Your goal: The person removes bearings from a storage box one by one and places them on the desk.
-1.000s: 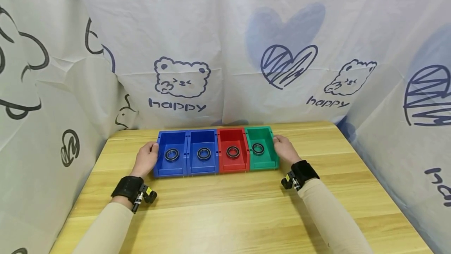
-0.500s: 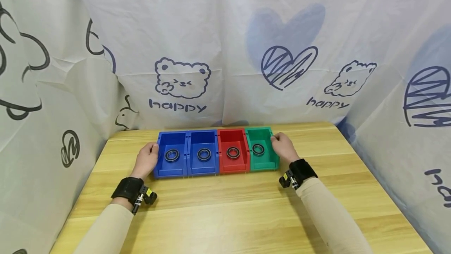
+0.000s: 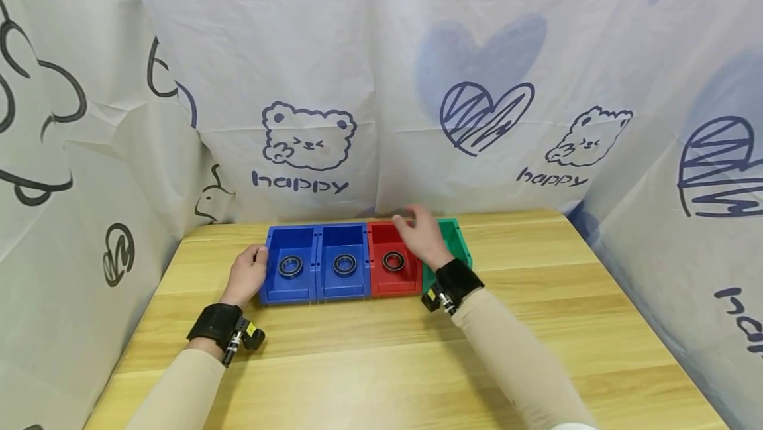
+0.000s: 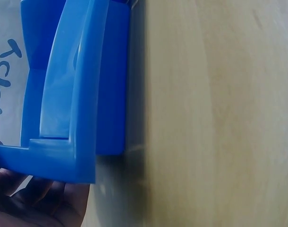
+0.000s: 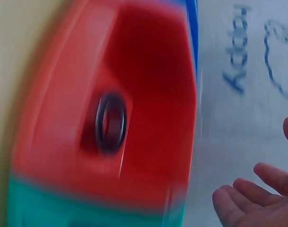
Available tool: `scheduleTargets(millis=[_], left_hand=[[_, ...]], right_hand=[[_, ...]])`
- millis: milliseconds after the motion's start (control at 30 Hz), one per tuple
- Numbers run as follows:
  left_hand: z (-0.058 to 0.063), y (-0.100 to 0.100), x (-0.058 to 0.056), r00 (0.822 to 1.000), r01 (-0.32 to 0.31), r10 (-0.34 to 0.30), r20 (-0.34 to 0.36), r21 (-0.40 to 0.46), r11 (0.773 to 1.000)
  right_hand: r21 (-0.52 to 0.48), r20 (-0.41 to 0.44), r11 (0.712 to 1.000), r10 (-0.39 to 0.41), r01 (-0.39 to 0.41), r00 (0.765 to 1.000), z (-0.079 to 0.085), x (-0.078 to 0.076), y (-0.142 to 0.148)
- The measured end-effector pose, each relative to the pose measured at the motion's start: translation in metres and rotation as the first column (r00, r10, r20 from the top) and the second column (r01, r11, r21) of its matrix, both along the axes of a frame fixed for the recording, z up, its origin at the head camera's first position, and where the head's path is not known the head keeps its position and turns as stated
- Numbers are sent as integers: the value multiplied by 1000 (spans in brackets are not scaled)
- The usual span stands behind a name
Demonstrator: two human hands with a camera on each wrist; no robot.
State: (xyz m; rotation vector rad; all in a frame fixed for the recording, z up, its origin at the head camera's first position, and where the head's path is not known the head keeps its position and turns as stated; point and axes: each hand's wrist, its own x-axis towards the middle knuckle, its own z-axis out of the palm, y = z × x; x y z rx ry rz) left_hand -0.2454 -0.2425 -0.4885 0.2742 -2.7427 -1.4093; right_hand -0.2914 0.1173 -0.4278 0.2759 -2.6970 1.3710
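Note:
My left hand grips the outer side wall of the left blue bin, thumb at the rim. The left wrist view shows its fingers beneath the rim of that blue bin. Beside it stand a second blue bin, a red bin and a green bin. Bearings lie in the left blue bin, the second blue bin and the red bin, where one bearing looks blurred. My right hand hovers over the red and green bins, fingers apart and holding nothing, hiding much of the green bin's inside.
The joined bins stand near the back edge of the wooden table. A printed white curtain hangs close behind them and along both sides.
My right hand has let go of the green bin's right wall and moved left over the bins. The left hand has kept its grip, and the bins have stayed put.

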Motion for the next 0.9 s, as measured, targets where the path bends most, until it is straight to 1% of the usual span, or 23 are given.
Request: scheduleTargets(millis=[67,167,300,433,533,700,900], left_hand=[[1,0,0,1000,0,0,-4,2,1000],[1,-1,0,1000,2,-2,-11,5,1000],[0,-1,0,1000,-2,3,-13,5,1000],[-2,0,1,1000,2,-2,-10,5,1000],[-3,1,1,1000,7,-7,-9,9,1000],[-5,1,1,1000,-4,4,-3,7,1000],[-3,1,1,1000,-2,2,6,19,1000]], right_hand=[[24,-21,1000,15,-14,1000,-1,1,-20],[52,-27,996,72,-71,997,-1,5,-48],[76,21,983,164,-165,986,-5,18,-81],[101,81,970,215,-222,973,-14,30,-103],[121,122,963,226,-241,966,-20,36,-114],[89,188,963,233,-253,954,-27,39,-126],[67,206,974,201,-219,958,-36,39,-137]])
